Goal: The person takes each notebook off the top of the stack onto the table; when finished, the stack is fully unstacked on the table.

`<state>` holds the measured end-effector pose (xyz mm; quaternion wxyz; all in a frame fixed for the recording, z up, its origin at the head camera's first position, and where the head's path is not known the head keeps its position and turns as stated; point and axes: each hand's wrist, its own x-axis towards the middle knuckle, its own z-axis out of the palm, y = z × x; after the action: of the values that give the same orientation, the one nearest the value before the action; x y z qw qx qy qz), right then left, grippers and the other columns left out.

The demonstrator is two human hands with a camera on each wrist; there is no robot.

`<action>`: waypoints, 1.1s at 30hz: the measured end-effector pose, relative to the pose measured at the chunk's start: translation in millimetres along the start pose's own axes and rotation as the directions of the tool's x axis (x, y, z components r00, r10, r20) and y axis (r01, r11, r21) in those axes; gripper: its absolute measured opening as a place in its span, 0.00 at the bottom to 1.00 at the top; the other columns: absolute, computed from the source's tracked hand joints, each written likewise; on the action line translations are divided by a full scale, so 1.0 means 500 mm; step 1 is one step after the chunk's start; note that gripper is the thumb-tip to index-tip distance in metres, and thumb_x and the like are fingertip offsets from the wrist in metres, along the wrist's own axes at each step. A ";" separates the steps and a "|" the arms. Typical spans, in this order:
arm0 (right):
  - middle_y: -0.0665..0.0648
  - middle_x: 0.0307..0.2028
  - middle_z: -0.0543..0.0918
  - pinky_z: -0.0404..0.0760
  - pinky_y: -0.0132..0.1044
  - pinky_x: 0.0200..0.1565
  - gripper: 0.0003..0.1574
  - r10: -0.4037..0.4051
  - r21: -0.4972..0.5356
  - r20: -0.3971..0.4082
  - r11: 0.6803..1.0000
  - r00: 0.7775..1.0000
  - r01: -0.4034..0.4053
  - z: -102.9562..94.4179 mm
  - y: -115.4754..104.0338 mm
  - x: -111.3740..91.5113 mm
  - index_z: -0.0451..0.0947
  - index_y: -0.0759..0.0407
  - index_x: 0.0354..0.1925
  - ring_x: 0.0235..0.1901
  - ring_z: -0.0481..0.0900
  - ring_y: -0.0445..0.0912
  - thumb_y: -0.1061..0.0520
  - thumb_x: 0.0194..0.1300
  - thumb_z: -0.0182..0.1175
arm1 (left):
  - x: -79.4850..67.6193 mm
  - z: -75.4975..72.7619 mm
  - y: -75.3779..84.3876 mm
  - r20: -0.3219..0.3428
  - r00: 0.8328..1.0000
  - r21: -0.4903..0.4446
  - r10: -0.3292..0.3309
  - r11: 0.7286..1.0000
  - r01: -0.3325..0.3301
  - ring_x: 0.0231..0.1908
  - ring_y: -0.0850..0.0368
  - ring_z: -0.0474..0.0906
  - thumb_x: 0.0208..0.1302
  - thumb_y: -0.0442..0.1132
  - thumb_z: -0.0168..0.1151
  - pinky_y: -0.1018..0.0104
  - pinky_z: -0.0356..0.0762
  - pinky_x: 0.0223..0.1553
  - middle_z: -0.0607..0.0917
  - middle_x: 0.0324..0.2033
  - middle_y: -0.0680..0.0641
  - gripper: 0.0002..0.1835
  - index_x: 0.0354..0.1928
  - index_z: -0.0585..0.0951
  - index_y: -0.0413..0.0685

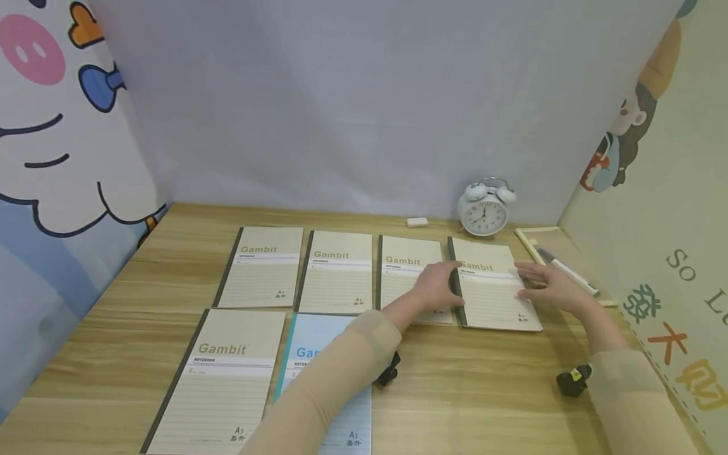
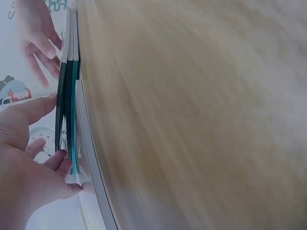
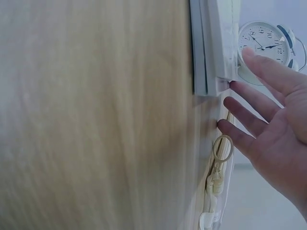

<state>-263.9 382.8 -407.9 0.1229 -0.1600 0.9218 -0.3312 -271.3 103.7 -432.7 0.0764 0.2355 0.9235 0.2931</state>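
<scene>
A small stack of Gambit notebooks [image 1: 495,300] lies at the right end of the back row. Two dark spines and a teal one show in the stack's edge [image 2: 67,100] in the left wrist view. My left hand [image 1: 436,285] touches the spine side with its thumb and fingertips, partly hiding the neighbouring notebook [image 1: 392,284]. At the opposite side, my right hand [image 1: 553,287] has its fingers spread along the stack's right edge. In the right wrist view, the right hand's index fingertip [image 3: 234,85] is at the stack's corner.
Two more notebooks, including one [image 1: 332,272], extend the back row leftward. In front lie a cream notebook [image 1: 222,379] and a blue one [image 1: 313,335], partly under my left sleeve. An alarm clock [image 1: 483,212], eraser [image 1: 417,222] and zip pouch [image 1: 591,278] with a pen [image 1: 569,272] stand behind or right.
</scene>
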 end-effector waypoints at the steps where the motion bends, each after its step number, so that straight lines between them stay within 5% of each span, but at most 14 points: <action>1: 0.75 0.63 0.63 0.62 0.60 0.61 0.46 -0.001 -0.005 -0.005 1.000 1.000 0.001 0.001 0.001 0.001 0.54 0.71 0.69 0.63 0.61 0.68 0.54 0.61 0.64 | -0.001 0.000 0.002 -0.006 1.000 -0.030 -0.005 1.000 0.005 0.65 0.50 0.63 0.51 0.47 0.72 0.63 0.60 0.66 0.69 0.65 0.49 0.43 0.69 0.64 0.52; 7: 0.78 0.60 0.65 0.65 0.61 0.58 0.47 0.016 -0.044 -0.025 0.999 1.000 -0.017 0.009 0.005 0.009 0.55 0.70 0.68 0.59 0.65 0.70 0.53 0.60 0.65 | -0.010 -0.001 0.024 -0.061 0.998 -0.132 -0.026 0.991 0.018 0.61 0.50 0.65 0.48 0.38 0.74 0.59 0.69 0.57 0.70 0.62 0.46 0.42 0.67 0.66 0.56; 14: 0.79 0.58 0.66 0.68 0.60 0.57 0.49 0.072 -0.030 -0.055 0.997 0.996 -0.074 0.011 -0.004 0.011 0.51 0.67 0.70 0.58 0.65 0.71 0.51 0.61 0.64 | -0.020 -0.001 0.047 -0.055 0.998 -0.271 0.003 0.962 -0.018 0.47 0.61 0.73 0.49 0.28 0.70 0.77 0.73 0.37 0.66 0.60 0.43 0.44 0.69 0.63 0.52; 19: 0.74 0.52 0.69 0.77 0.42 0.44 0.46 0.099 -0.002 -0.131 0.995 0.986 -0.101 0.005 -0.021 0.011 0.55 0.64 0.70 0.47 0.72 0.60 0.51 0.61 0.64 | -0.024 -0.009 0.049 -0.058 0.998 -0.320 0.010 0.947 -0.028 0.40 0.65 0.73 0.51 0.30 0.70 0.81 0.73 0.35 0.69 0.55 0.46 0.43 0.70 0.61 0.48; 22: 0.68 0.46 0.68 0.70 0.32 0.30 0.45 0.099 -0.018 -0.155 0.994 0.983 -0.103 0.000 -0.034 0.011 0.57 0.64 0.69 0.36 0.68 0.49 0.53 0.60 0.65 | -0.028 -0.017 0.049 -0.059 0.998 -0.327 0.030 0.944 -0.048 0.36 0.68 0.72 0.54 0.35 0.70 0.80 0.73 0.34 0.71 0.48 0.49 0.41 0.70 0.61 0.47; 33: 0.62 0.39 0.67 0.68 0.33 0.30 0.47 0.088 -0.111 -0.173 0.988 0.981 -0.108 -0.016 -0.108 0.011 0.57 0.62 0.69 0.36 0.65 0.49 0.51 0.59 0.66 | -0.045 -0.061 0.041 -0.111 0.993 -0.338 0.035 0.939 -0.070 0.32 0.66 0.72 0.54 0.36 0.69 0.79 0.72 0.33 0.75 0.39 0.50 0.39 0.68 0.64 0.44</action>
<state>-260.2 346.1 -367.5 0.0514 -0.0929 0.9538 -0.2812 -251.9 92.4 -395.8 0.0604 0.2279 0.8548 0.4623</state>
